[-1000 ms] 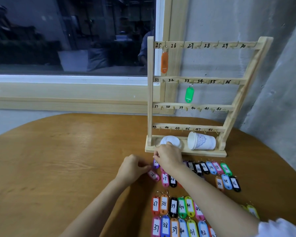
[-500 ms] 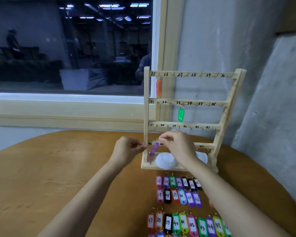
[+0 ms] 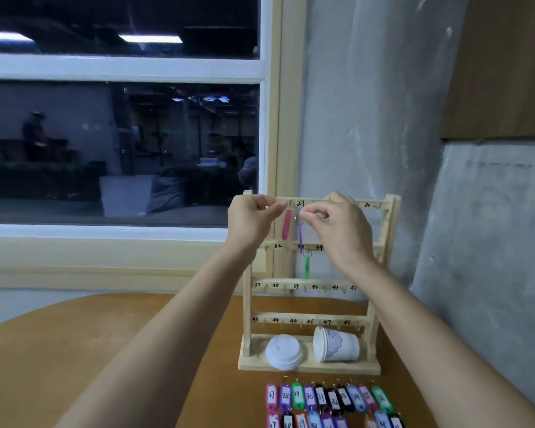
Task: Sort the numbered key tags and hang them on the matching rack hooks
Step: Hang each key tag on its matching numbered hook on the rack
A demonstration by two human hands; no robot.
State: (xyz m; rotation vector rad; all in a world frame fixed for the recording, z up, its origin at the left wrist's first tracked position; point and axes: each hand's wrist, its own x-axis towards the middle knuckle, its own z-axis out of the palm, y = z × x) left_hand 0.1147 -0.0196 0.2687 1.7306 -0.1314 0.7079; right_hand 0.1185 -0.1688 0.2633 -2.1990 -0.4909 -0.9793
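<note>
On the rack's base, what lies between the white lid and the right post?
A paper cup lying on its side, mouth toward the lid, on the rack base, left of the right post. The head view shows it.

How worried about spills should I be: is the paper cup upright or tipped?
Tipped: the paper cup lies on its side on the rack base, mouth toward the white lid.

Rack (image 3: 337, 367) rails 27–48; key tags (image 3: 309, 396) 27–36
</note>
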